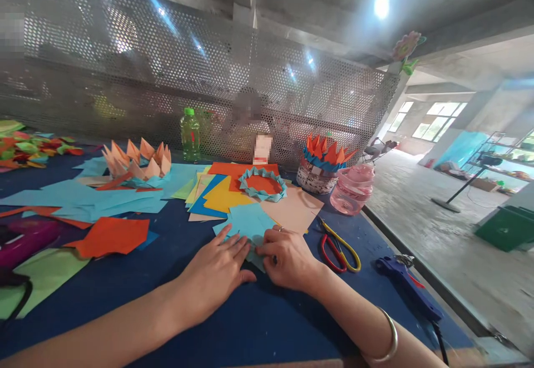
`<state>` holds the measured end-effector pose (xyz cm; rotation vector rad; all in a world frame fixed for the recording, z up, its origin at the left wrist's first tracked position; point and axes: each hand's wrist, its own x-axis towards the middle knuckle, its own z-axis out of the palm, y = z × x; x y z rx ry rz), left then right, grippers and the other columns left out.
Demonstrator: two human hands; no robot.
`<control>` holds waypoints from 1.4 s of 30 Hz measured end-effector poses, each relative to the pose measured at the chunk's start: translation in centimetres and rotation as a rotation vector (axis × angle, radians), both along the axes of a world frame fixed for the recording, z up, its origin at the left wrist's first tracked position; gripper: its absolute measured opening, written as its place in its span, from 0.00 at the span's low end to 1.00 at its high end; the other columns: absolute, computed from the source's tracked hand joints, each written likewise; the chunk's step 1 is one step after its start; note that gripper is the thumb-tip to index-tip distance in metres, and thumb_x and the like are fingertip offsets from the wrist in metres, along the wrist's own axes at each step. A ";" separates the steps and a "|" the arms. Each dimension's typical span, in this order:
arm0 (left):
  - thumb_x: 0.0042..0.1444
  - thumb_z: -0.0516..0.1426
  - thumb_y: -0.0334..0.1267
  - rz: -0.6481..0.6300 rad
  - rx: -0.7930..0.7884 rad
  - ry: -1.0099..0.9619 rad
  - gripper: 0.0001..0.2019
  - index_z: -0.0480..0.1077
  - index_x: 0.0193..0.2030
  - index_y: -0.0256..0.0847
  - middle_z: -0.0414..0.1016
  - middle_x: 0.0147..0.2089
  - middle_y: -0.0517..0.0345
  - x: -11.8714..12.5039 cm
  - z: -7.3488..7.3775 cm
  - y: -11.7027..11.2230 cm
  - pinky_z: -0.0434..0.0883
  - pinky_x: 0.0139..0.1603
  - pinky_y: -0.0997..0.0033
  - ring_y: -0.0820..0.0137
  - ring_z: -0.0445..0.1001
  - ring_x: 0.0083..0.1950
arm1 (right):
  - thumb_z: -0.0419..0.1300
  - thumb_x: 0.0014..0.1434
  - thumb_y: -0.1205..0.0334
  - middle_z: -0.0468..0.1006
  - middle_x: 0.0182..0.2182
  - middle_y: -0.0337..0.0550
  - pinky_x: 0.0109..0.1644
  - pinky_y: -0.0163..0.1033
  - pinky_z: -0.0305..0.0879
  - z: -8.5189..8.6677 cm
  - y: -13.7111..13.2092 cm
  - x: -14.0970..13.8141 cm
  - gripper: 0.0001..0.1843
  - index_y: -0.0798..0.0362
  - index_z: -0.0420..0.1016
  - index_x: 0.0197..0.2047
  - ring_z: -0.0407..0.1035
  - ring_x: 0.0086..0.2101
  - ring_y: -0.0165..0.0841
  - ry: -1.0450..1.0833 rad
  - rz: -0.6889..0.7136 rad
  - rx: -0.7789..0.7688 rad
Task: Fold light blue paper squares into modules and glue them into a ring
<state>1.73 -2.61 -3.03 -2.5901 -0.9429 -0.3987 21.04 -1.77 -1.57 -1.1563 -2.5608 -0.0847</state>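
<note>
A sheet of light blue paper (pixel 252 220) lies on the dark blue table in front of me. My left hand (pixel 223 265) rests flat on its near left part, fingers stretched and somewhat apart. On the near right edge, my right hand (pixel 287 256) is closed, its curled fingers pressed on the paper; the exact grip is partly hidden. Just beyond the sheet sits a ring of folded light blue paper (pixel 263 184), on top of coloured sheets. Red-and-yellow-handled scissors (pixel 340 248) lie right of my right hand.
A peach paper lotus (pixel 137 162) stands at left, an orange-and-blue one (pixel 327 151) on a tub (pixel 316 177) at right. Nearby are a pink water container (pixel 352 190), a green-capped bottle (pixel 190 134) and a blue glue gun (pixel 411 287). Perforated metal panels (pixel 250 62) rise behind.
</note>
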 end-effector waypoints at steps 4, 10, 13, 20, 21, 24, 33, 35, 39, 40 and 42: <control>0.62 0.48 0.48 0.050 0.000 0.014 0.21 0.74 0.46 0.33 0.77 0.47 0.42 0.3 0.4 -0.1 0.56 0.61 0.51 0.58 0.74 0.50 | 0.54 0.46 0.70 0.72 0.27 0.39 0.34 0.33 0.57 0.1 -0.1 0.0 0.13 0.49 0.78 0.31 0.62 0.30 0.30 0.009 -0.014 -0.017; 0.60 0.51 0.48 0.135 -0.014 0.059 0.21 0.73 0.47 0.31 0.75 0.49 0.38 0.0 0.1 0.0 0.61 0.59 0.50 0.56 0.74 0.50 | 0.54 0.46 0.70 0.71 0.27 0.39 0.33 0.34 0.56 0.2 -0.2 -0.1 0.14 0.48 0.79 0.33 0.62 0.29 0.31 0.023 -0.014 -0.007; 0.59 0.51 0.49 0.200 -0.006 0.074 0.23 0.74 0.45 0.29 0.75 0.48 0.35 -0.5 0.2 0.1 0.60 0.59 0.49 0.54 0.74 0.50 | 0.54 0.46 0.70 0.71 0.27 0.40 0.33 0.34 0.55 0.1 -0.2 -0.1 0.15 0.48 0.79 0.33 0.62 0.30 0.31 0.027 -0.002 0.005; 0.57 0.54 0.49 0.253 -0.022 -0.023 0.20 0.77 0.35 0.31 0.78 0.39 0.38 -0.6 1.2 0.1 0.56 0.62 0.47 0.51 0.73 0.49 | 0.54 0.46 0.71 0.71 0.27 0.40 0.34 0.34 0.56 0.0 -0.1 0.1 0.15 0.49 0.79 0.33 0.63 0.31 0.31 0.033 0.015 0.007; 0.57 0.54 0.50 0.270 -0.014 -0.039 0.21 0.77 0.34 0.30 0.78 0.38 0.37 -0.7 1.3 0.1 0.56 0.61 0.45 0.49 0.73 0.50 | 0.54 0.46 0.71 0.71 0.27 0.40 0.34 0.34 0.56 -0.1 -0.1 0.1 0.15 0.49 0.79 0.33 0.63 0.31 0.31 0.030 0.015 0.005; 0.57 0.52 0.52 0.313 0.032 -0.072 0.25 0.77 0.34 0.27 0.78 0.38 0.34 -1.1 1.4 0.2 0.54 0.61 0.43 0.45 0.70 0.53 | 0.53 0.46 0.71 0.70 0.27 0.40 0.33 0.34 0.56 -0.1 0.0 0.1 0.15 0.49 0.78 0.32 0.62 0.30 0.31 0.025 0.009 0.006; 0.61 0.45 0.55 0.034 -0.055 -0.037 0.29 0.65 0.58 0.35 0.68 0.59 0.45 -1.0 -0.5 0.6 0.47 0.65 0.54 0.60 0.62 0.62 | 0.54 0.47 0.71 0.71 0.28 0.40 0.35 0.33 0.57 -0.1 0.0 0.0 0.13 0.50 0.78 0.32 0.63 0.31 0.31 0.024 0.002 -0.018; 0.60 0.45 0.56 0.112 -0.045 -0.037 0.30 0.68 0.54 0.31 0.70 0.56 0.39 -1.2 -0.7 0.8 0.48 0.65 0.51 0.56 0.64 0.61 | 0.54 0.47 0.71 0.71 0.28 0.40 0.35 0.34 0.57 -0.1 0.0 0.1 0.15 0.49 0.78 0.34 0.63 0.32 0.31 0.032 0.005 -0.011; 0.61 0.44 0.55 0.224 -0.019 -0.096 0.28 0.75 0.44 0.33 0.76 0.49 0.39 -1.9 0.6 1.5 0.52 0.62 0.46 0.52 0.68 0.57 | 0.54 0.47 0.70 0.70 0.27 0.39 0.33 0.34 0.56 -0.1 -0.1 0.1 0.14 0.48 0.78 0.33 0.62 0.31 0.31 0.021 0.007 -0.005; 0.62 0.44 0.52 0.226 -0.033 -0.125 0.26 0.75 0.40 0.35 0.78 0.45 0.42 -2.0 1.1 1.7 0.53 0.61 0.46 0.53 0.69 0.55 | 0.54 0.47 0.70 0.70 0.27 0.39 0.33 0.34 0.56 0.0 -0.1 0.1 0.14 0.49 0.78 0.33 0.62 0.30 0.31 0.017 0.009 -0.005; 0.64 0.43 0.48 0.189 -0.094 -0.195 0.22 0.75 0.37 0.38 0.79 0.38 0.49 -2.0 1.8 2.3 0.58 0.58 0.52 0.58 0.72 0.50 | 0.55 0.47 0.70 0.70 0.28 0.39 0.33 0.34 0.56 0.1 -0.1 0.1 0.14 0.49 0.78 0.33 0.62 0.30 0.31 0.015 0.008 -0.006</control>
